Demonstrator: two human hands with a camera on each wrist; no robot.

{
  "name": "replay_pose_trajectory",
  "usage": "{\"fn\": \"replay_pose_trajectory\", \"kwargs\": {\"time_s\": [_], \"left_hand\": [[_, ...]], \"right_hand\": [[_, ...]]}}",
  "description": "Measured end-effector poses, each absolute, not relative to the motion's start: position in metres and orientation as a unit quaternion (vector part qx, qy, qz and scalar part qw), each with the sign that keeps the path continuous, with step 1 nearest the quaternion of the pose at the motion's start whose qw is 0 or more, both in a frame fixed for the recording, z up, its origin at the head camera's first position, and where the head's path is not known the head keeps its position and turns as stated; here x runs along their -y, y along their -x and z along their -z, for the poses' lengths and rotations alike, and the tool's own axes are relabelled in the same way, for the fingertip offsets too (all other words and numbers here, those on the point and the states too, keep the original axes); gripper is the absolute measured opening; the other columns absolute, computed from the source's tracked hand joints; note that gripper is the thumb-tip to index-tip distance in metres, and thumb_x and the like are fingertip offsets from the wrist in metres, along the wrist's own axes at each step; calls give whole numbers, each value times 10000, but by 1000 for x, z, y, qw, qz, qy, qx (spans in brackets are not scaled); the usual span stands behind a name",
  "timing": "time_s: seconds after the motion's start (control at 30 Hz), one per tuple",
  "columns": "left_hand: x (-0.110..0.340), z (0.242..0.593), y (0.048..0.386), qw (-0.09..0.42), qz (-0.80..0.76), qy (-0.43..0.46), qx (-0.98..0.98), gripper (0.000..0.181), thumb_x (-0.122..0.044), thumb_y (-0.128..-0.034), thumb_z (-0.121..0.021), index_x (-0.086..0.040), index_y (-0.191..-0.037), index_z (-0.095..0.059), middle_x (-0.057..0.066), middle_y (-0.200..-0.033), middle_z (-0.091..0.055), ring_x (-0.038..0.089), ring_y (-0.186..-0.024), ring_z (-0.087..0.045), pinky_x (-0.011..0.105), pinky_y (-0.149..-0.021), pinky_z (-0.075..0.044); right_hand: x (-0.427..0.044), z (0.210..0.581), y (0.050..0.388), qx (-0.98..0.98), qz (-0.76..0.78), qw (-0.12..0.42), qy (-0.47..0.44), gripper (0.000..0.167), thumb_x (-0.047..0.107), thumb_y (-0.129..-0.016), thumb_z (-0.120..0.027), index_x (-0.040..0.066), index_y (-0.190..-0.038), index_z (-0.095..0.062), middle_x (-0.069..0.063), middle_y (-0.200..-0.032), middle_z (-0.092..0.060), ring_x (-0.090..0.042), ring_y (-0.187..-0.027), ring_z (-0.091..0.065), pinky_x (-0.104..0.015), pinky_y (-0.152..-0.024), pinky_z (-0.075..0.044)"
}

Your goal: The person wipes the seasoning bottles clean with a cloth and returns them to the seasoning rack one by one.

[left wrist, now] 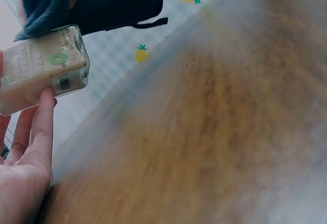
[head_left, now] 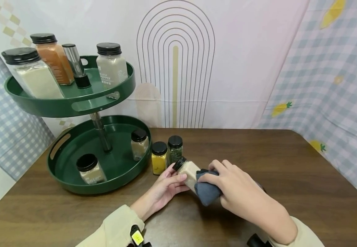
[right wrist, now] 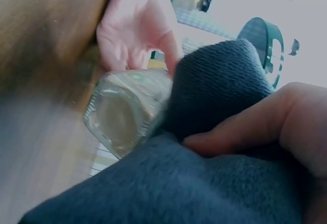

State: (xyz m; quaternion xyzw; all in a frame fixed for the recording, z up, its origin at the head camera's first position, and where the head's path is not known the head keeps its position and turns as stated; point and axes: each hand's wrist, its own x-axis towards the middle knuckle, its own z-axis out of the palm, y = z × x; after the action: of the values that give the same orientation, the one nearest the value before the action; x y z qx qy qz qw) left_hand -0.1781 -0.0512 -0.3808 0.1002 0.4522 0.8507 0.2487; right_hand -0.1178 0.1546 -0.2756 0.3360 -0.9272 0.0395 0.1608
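A glass spice jar (head_left: 189, 172) with a black lid and pale powder inside is tilted above the table, its lid toward the upper left. My left hand (head_left: 169, 187) holds it around the lid end and side; in the left wrist view the fingers (left wrist: 45, 117) lie under the jar (left wrist: 43, 71). My right hand (head_left: 235, 187) grips a dark blue-grey cloth (head_left: 208, 188) and presses it against the jar's side near the base. The right wrist view shows the cloth (right wrist: 219, 86) bunched under the thumb, beside the jar's glass base (right wrist: 117, 117).
A green two-tier tray stand (head_left: 99, 183) stands at left, with several jars and a silver grinder (head_left: 74, 65) on top. Two jars sit on its lower tier. A yellow spice jar (head_left: 159, 159) and a green herb jar (head_left: 175, 149) stand beside it on the wooden table (head_left: 289, 178).
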Motion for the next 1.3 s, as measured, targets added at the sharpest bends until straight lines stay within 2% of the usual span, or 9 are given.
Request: {"fn": "replay_pose_trajectory", "kwargs": {"time_s": [0.27,0.47,0.57,0.67,0.87,1.0,1.13,1.3], "left_hand": [[51,382,178,239,-859,-103,-441,531,-66,-874,-583,-98,-1345,-340,36,-1161,-533,162,-991,-581,331,-858,-497],[52,383,176,241,-869,-92,-423,553,-181,-891,-624,-63,-1341,-324,31,-1092,-597,160,-964,-618,339,-871,-508],[52,382,176,245,-869,-91,-420,578,-210,-898,-618,-59,-1358,-302,46,-1108,-597,168,-977,-622,356,-888,-505],[53,382,176,254,-868,-101,-416,622,-241,-914,-594,-74,-1407,-254,90,-1191,-551,208,-1006,-624,384,-906,-497],[54,382,176,273,-868,-118,-397,609,-301,-928,-549,-120,-1415,-231,116,-1251,-509,217,-942,-660,373,-867,-517],[54,382,174,276,-870,-127,-388,571,-284,-927,-559,-105,-1375,-255,110,-1228,-513,220,-945,-653,377,-875,-514],[53,382,174,285,-861,-147,-395,608,-266,-910,-595,-67,-1377,-260,108,-1210,-540,255,-998,-633,417,-897,-498],[53,383,174,308,-841,-182,-406,631,-244,-900,-615,-49,-1394,-275,77,-1147,-604,247,-996,-641,441,-907,-489]], "right_hand": [[-171,274,120,937,-18,102,-334,560,-110,-610,-635,344,-937,-658,82,-862,-494,-151,-757,-472,-280,-584,-394],[-179,275,126,954,28,51,-293,464,-63,-665,-667,301,-952,-668,50,-829,-479,-161,-732,-457,-282,-561,-371],[-180,271,126,963,10,78,-259,476,-36,-665,-658,295,-1007,-658,42,-865,-501,-173,-770,-497,-288,-517,-371],[-179,265,124,965,-23,125,-227,501,-38,-646,-625,275,-1037,-651,33,-895,-522,-181,-797,-520,-300,-502,-375],[-175,259,124,960,-88,181,-194,542,-63,-623,-539,214,-1079,-641,-5,-991,-566,-226,-884,-541,-342,-521,-410],[-173,259,125,953,-127,211,-180,544,-52,-652,-549,205,-1126,-626,-31,-1038,-569,-255,-932,-547,-414,-565,-462],[-168,262,126,936,-150,242,-205,531,-40,-678,-606,198,-1153,-618,-38,-1057,-558,-249,-952,-555,-457,-644,-499],[-155,274,127,907,-151,269,-288,555,-44,-646,-675,201,-1141,-631,-25,-1088,-567,-215,-972,-552,-408,-726,-513]]}}
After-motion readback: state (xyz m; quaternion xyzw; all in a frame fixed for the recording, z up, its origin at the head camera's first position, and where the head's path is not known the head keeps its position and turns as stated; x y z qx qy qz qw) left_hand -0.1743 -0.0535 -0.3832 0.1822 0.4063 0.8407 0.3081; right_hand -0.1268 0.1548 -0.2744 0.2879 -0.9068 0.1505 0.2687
